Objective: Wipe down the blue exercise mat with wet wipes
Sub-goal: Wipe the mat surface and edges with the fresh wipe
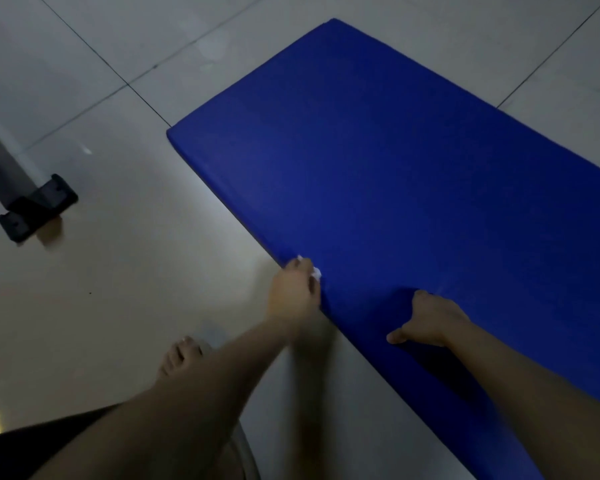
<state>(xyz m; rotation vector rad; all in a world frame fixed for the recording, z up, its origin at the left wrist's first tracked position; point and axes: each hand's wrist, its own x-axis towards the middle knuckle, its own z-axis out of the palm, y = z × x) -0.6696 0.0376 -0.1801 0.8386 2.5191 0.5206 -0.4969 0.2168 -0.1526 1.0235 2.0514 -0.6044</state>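
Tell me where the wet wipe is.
Head view, lower centre: the wet wipe is bunched in the left hand at the left edge of the blue mat, the right hand resting on it nearby.

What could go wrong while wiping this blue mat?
The wet wipe is bunched small in the left hand, right at the mat edge, so it might slip off onto the tile floor and pick up dirt. The bare foot might slip if drips wet the tiles.
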